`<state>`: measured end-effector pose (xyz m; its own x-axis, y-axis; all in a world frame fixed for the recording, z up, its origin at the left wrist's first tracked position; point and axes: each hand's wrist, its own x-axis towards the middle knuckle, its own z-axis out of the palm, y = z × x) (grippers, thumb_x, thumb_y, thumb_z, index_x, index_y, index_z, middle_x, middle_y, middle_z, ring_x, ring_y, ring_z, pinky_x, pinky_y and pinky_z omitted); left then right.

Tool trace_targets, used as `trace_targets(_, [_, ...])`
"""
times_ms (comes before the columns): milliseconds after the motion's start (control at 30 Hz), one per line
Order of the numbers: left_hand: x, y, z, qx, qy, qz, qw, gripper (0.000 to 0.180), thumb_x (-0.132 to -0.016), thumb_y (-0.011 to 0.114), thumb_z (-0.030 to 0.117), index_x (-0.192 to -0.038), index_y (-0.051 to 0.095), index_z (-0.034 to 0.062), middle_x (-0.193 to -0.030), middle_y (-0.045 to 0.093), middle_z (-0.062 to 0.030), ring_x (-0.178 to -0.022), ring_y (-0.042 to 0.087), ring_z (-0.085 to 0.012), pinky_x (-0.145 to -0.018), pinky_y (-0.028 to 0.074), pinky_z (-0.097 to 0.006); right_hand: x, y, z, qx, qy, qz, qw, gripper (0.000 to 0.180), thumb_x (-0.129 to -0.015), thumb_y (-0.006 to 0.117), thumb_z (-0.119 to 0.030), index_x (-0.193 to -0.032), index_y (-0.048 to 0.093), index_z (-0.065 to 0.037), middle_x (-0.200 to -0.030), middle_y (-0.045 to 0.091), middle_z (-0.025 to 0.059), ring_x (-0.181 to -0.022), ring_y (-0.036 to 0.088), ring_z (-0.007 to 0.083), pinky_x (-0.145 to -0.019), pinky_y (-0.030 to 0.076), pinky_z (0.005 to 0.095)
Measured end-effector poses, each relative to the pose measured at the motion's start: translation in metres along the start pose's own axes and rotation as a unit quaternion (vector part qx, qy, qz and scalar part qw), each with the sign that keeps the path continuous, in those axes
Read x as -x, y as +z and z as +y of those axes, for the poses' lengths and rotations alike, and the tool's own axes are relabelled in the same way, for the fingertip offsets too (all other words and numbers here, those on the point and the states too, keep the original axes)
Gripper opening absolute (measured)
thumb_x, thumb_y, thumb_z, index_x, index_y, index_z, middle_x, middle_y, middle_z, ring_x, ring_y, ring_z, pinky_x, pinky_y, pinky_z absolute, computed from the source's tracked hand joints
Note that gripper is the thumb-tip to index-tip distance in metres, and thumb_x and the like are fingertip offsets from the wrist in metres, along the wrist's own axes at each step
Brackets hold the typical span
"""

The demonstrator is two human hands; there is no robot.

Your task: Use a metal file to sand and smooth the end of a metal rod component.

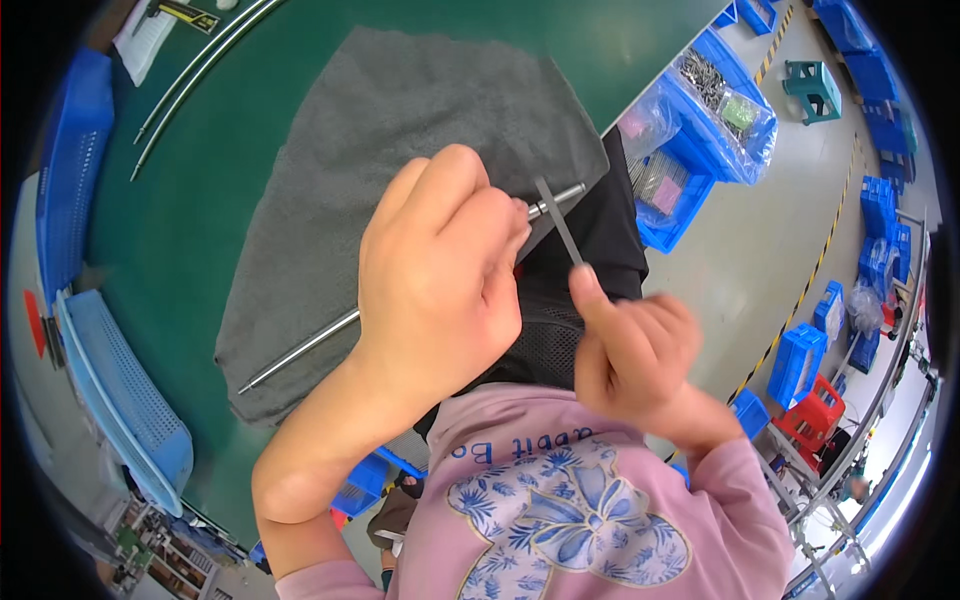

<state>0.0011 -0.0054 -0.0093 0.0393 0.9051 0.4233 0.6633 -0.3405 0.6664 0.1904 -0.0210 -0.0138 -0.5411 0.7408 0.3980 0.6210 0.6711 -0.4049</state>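
in the head view, gripping a thin silver rod (300,351) in the left hand (440,250), close to the far right end; curling the fingers in and pressing them together around it, but hiding the tips, so not telling just where each is pushing. slanting the long part of the rod to the near left over a gray cloth (420,110), likely for holding it steady and leaving the end free.

pinching a flat gray bar (566,230) in the right hand (640,350); laying the thumb along it and folding the other fingers in, likely for steering it well. crossing the bar over the rod by its end, just right of the left hand; maybe touching, maybe only hovering, being too hard to tell.

spreading the cloth over a green table (180,250), maybe for stopping scratches. seeing blue bins (658,238) to the right, perhaps for easy reaching.
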Motion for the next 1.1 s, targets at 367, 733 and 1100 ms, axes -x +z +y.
trace_targets(367, [-0.001, -0.001, 0.004, -0.013, 0.012, -0.003, 1.0, 0.018, -0.062, 0.068, -0.008, -0.072, 0.057, 0.0015, -0.074, 0.046, -0.009, -0.065, 0.049, -0.0277, -0.055, 0.04, -0.037, -0.027, 0.007, 0.006, -0.026, -0.043, 0.045, 0.998, 0.056, -0.055, 0.055, 0.009, -0.11, 0.069, 0.004, -0.051, 0.045, 0.0002, -0.038, 0.04, 0.0141, -0.044, 0.028, 0.0287])
trace_targets(733, [-0.002, -0.004, 0.003, -0.008, 0.01, -0.022, 1.0, 0.017, -0.069, 0.068, -0.013, -0.071, 0.055, -0.0017, -0.068, 0.046, -0.0086, -0.058, 0.047, -0.0206, -0.051, 0.037, -0.03, 0.003, 0.031, 0.003, -0.054, -0.009, 0.083, 0.995, 0.045, -0.062, 0.059, 0.009, -0.106, 0.069, 0.005, -0.055, 0.043, 0.0015, -0.044, 0.042, 0.0172, -0.046, 0.033, 0.0299])
trace_targets(1100, [0.003, -0.006, 0.006, -0.015, -0.005, -0.02, 1.0, 0.017, -0.062, 0.068, -0.008, -0.07, 0.056, 0.001, -0.073, 0.046, -0.0092, -0.063, 0.048, -0.028, -0.054, 0.039, -0.037, -0.02, 0.061, 0.017, -0.046, -0.072, 0.199, 0.976, 0.05, -0.053, 0.06, 0.001, -0.101, 0.073, 0.0, -0.056, 0.039, -0.001, -0.045, 0.041, 0.0133, -0.046, 0.035, 0.0285])
